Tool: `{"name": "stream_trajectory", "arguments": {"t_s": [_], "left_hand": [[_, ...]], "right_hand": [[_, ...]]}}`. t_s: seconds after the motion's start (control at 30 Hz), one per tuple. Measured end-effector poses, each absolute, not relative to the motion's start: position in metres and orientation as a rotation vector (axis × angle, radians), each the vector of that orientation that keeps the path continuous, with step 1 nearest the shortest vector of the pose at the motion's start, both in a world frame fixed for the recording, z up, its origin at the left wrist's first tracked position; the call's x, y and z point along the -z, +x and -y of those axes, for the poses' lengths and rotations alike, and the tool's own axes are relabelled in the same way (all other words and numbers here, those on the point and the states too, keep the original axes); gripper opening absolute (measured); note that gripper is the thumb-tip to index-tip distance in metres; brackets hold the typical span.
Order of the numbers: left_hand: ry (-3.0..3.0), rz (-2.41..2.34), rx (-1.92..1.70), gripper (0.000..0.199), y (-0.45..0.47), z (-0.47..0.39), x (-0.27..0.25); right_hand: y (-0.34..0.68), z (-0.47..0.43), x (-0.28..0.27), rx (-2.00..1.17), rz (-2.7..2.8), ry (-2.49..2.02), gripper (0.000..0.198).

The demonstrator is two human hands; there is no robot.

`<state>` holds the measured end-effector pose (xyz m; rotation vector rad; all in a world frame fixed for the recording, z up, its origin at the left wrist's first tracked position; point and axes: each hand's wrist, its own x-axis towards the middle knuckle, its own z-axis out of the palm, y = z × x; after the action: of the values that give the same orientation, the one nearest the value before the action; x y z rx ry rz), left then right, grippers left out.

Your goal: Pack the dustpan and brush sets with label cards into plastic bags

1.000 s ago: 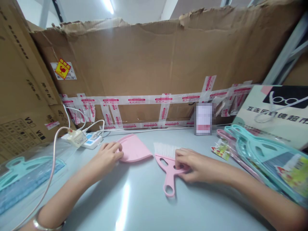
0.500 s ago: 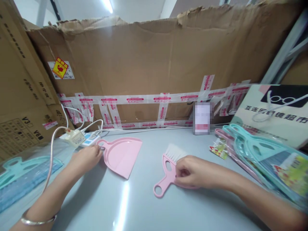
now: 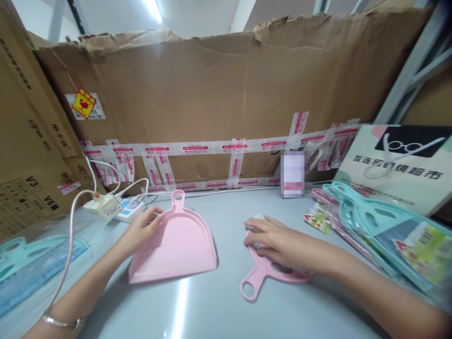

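Note:
In the head view a pink dustpan (image 3: 176, 245) lies on the table, its looped handle pointing to the back and its wide straight edge to the front. My left hand (image 3: 144, 230) grips its left rim near the handle, fingers partly hidden. To the right lies a pink hand brush (image 3: 263, 270) with its ring handle toward the front left. My right hand (image 3: 278, 240) rests over the brush head, palm down with fingers stretched and apart. It covers most of the brush's white bristles.
Packaged turquoise dustpan sets (image 3: 377, 212) are piled on the right beside a printed bag (image 3: 399, 165). A blurred-out phone-like object (image 3: 293, 174) stands against the cardboard box (image 3: 212, 94). A power strip (image 3: 129, 209) with cables sits behind my left hand; another wrapped turquoise set (image 3: 38, 254) lies left.
The dustpan has turned so that its handle now points back instead of left, and it sits nearer the front. My right hand has gone from pinching the brush to lying spread over it.

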<state>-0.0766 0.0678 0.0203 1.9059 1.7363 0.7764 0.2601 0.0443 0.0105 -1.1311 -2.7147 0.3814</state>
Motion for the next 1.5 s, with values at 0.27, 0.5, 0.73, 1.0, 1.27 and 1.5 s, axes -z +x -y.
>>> {"name": "stream_trajectory", "arguments": {"t_s": [0.27, 0.5, 0.73, 1.0, 1.27, 1.5], "left_hand": [[1.007, -1.263, -0.868, 0.035, -0.042, -0.051, -0.023], [0.888, -1.218, -1.023, 0.041, -0.024, -0.047, -0.008], [0.868, -1.349, -1.118, 0.043, -0.016, -0.04, -0.002], [1.001, -1.364, -1.136, 0.043, 0.014, -0.037, 0.008], [1.199, -1.192, -1.017, 0.047, 0.024, -0.026, 0.011], [1.358, -1.06, -0.926, 0.051, 0.026, -0.022, 0.005]], "right_hand": [[0.28, -0.053, -0.034, -0.332, 2.716, -1.141, 0.015], [0.307, -0.052, -0.063, -1.118, 2.302, -1.162, 0.014], [0.274, -0.051, -0.041, -1.619, 1.624, -0.984, 0.028], [0.238, -0.046, -0.019, -1.69, 1.019, -1.016, 0.031], [0.233, -0.05, -0.002, -1.246, 1.176, -1.043, 0.031], [0.216, -0.041, 0.004, -0.72, 1.441, -1.173, 0.022]]}}
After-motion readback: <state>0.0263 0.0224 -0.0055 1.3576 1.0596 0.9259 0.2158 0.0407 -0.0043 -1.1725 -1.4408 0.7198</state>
